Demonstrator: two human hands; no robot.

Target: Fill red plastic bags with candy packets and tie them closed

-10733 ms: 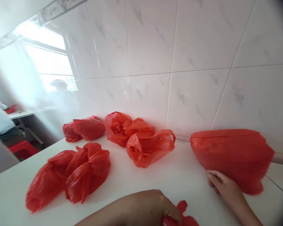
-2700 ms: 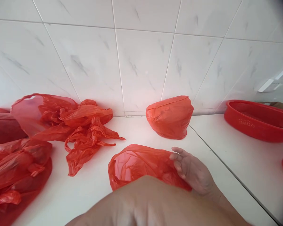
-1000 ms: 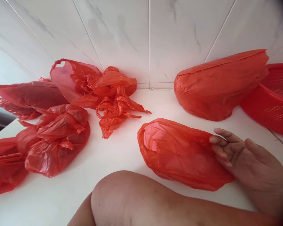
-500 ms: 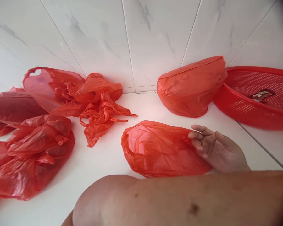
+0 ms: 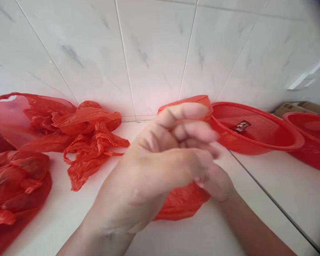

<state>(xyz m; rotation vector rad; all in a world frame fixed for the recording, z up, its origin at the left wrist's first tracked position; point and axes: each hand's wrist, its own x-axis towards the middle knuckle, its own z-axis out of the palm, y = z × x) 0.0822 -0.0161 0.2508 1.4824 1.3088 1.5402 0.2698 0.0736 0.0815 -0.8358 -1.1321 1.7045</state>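
My left hand is in the middle of the view, close to the camera. Its fingers are bent and apart, with nothing seen between them. Behind it my right hand comes in from the lower right, its fingers mostly hidden by the left hand. Below both hands a red plastic bag lies on the white surface, partly covered by them. Whether either hand touches this bag I cannot tell. Farther back, a folded-over red bag bundle leans near the tiled wall, largely hidden behind my left fingers.
Crumpled red plastic bags and filled-looking red bags lie on the left. To the right stand a red mesh basket with a label inside and another red container. A cardboard box is behind them. White tiles rise at the back.
The view has swung to the right. My left hand has come into sight over the lying bag, replacing the bare arm across the bottom. My right hand, earlier open beside that bag, is now mostly covered.
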